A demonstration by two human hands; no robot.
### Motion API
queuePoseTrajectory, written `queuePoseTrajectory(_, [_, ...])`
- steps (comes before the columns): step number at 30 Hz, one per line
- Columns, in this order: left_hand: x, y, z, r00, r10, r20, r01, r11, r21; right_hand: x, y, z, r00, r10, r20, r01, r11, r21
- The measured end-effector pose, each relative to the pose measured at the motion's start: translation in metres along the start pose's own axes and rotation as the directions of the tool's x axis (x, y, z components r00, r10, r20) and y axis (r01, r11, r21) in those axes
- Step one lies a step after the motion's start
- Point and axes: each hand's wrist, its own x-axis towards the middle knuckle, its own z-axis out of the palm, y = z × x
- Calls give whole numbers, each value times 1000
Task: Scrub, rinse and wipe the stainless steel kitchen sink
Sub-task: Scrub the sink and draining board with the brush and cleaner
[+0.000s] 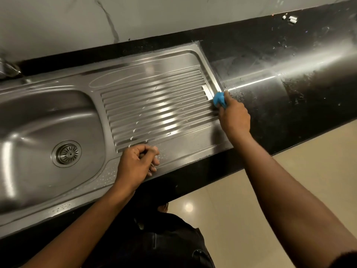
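Note:
The stainless steel sink (pixel 158 59) fills the left and middle, with its bowl and round drain (pixel 66 153) at the left and a ribbed drainboard (pixel 154 105) at the right. My right hand (pixel 234 118) grips a blue scrubber (pixel 219 99) and presses it on the drainboard's right edge, where the steel meets the counter. My left hand (pixel 137 163) rests on the sink's front rim below the ribs, fingers curled, holding nothing that I can see. Small white soap flecks and water drops lie on the ribs and the front rim.
A black stone counter (pixel 289 78) runs to the right, wet and smeared, with small white bits (pixel 290 18) near the back wall. A marble wall stands behind. A tap base (pixel 7 68) shows at the far left. Beige floor tiles lie below right.

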Motion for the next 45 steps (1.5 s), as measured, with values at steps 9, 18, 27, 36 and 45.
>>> queuePoseTrajectory(9, [-18,0,-16,998,18,-61,-16,1000,26,17,-15,-5,1000,12,8,-13,994,106])
queuePoseTrajectory(18, [-32,-11,-40,997,11,-77,-10,1000,12,-58,15,-3,985,154,75,-170,931,323])
queuePoseTrajectory(27, [-38,-26,-79,979,-56,-196,48,998,-48,-176,-166,83,910,-243,337,143,945,296])
queuePoseTrajectory(36, [-42,-31,-92,979,-54,-198,42,997,-66,-106,-67,30,974,-54,220,3,974,225])
queuePoseTrajectory(45, [-42,-33,-100,976,-58,-208,35,993,-111,-140,-128,67,970,-39,239,-37,952,304])
